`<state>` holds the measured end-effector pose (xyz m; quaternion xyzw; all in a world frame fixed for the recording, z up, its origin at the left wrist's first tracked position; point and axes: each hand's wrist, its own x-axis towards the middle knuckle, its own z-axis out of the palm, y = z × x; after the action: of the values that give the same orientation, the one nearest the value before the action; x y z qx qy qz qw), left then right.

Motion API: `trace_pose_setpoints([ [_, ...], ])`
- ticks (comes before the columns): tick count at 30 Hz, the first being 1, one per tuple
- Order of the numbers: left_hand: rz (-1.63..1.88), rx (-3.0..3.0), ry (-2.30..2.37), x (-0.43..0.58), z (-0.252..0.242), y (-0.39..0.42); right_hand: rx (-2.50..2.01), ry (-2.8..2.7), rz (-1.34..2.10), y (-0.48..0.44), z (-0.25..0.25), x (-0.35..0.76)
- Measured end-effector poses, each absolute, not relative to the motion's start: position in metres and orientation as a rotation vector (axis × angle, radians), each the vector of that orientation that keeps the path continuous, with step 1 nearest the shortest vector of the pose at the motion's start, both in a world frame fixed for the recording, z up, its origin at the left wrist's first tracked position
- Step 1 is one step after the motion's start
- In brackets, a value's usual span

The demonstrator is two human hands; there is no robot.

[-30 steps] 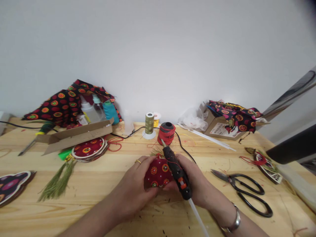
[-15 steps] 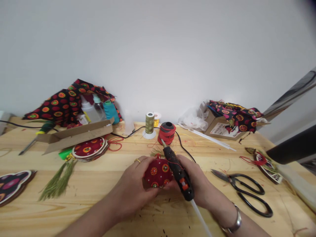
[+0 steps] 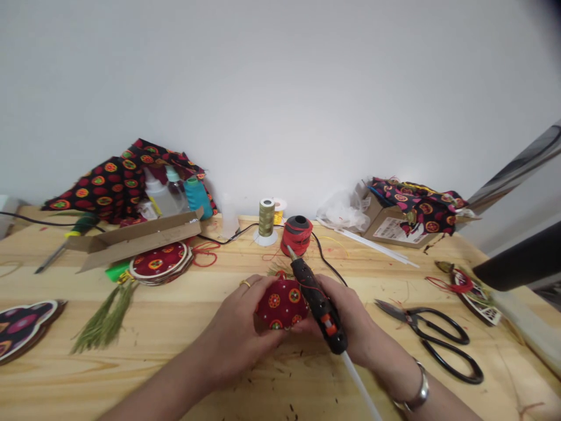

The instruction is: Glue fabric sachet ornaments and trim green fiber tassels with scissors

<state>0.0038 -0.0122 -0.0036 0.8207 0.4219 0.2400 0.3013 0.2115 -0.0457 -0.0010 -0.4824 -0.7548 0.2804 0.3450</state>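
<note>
Just left of centre, my left hand (image 3: 236,324) is closed round a dark red patterned fabric ornament (image 3: 280,304) with a small red loop at its top edge. The thumb lies along the near edge and the fingers along the far left side. My right hand (image 3: 357,318) is closed under a black hot glue gun (image 3: 319,304), whose grip is hidden. Its nozzle points away toward the red thread spool (image 3: 297,237), and a white glue stick (image 3: 362,386) sticks out of its rear. Right fingertips touch or nearly touch the ornament's near right edge.
Black scissors (image 3: 432,339) lie open on the right. At the back stand a green thread spool (image 3: 266,219) and a fabric-topped cardboard box (image 3: 390,228). On the left are stacked round ornaments (image 3: 160,262), a green tassel (image 3: 105,318), a screwdriver (image 3: 65,245) and an open carton (image 3: 140,238).
The view has shifted very slightly. Both hands keep their hold, and the ornament is tilted a little differently, its far edge slightly higher in view.
</note>
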Motion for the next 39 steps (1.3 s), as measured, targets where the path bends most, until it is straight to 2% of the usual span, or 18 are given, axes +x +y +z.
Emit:
trace_pose_setpoints([
  [6,0.679,1.936,1.109,0.003,-0.006,-0.011,-1.3,-1.884,0.789,-0.042,-0.005,0.215],
  [13,0.86,1.172,1.005,0.004,-0.004,-0.005,-1.303,-1.881,0.791,-0.039,-0.004,0.214],
  [21,0.798,0.903,0.984,0.002,-0.002,-0.002,-1.254,-1.754,0.895,-0.04,-0.002,0.211],
  [28,0.815,0.723,0.942,0.002,-0.001,0.0,-1.279,-1.607,0.682,-0.032,-0.012,0.219],
  [33,0.957,0.62,0.923,0.0,0.007,0.003,-1.422,-1.785,0.481,-0.034,-0.004,0.226],
  [39,1.242,0.511,0.919,-0.005,0.015,0.011,-1.395,-2.249,0.456,-0.037,0.006,0.223],
])
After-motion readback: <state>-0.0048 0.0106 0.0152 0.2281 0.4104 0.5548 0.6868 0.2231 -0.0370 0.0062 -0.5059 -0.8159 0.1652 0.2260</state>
